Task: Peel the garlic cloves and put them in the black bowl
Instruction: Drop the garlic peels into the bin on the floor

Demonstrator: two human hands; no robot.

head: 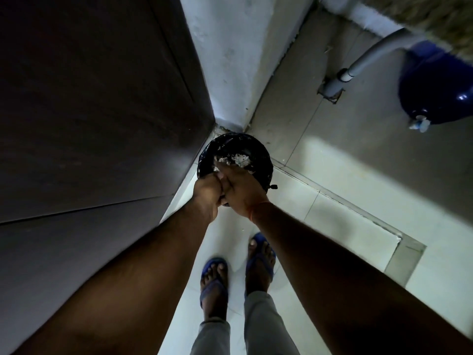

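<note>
Our left hand (207, 193) is curled tight and our right hand (239, 194) cupped, pressed together over the bin (258, 152); what they hold we cannot tell. Peels (234, 159) lie inside it. Loose skins could drift onto the tiled floor (332, 190). Neither cloves nor bowl show here.

Dark wood-grain panel (89, 111) fills left. White wall corner (230, 60) just right of panel. Beyond corner, grey floor tiles (320, 155) dim, paler tiles lit nearer. Grey pipe (371, 60) and blue tank (435, 80) far right of corner.
</note>
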